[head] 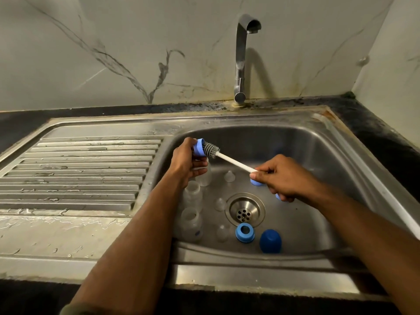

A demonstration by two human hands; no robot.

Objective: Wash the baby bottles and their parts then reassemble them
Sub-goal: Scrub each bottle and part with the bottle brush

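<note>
My left hand grips a light blue bottle ring above the left side of the sink basin. My right hand holds the white handle of a bottle brush, whose grey bristle head pokes into the ring. On the basin floor lie clear bottles, clear teats, another blue ring and a dark blue cap. A further blue part sits partly hidden under my right hand.
The drain strainer lies in the middle of the basin. A chrome tap stands behind it, with no water running. A wet ribbed draining board stretches to the left. Dark countertop borders the sink on the right.
</note>
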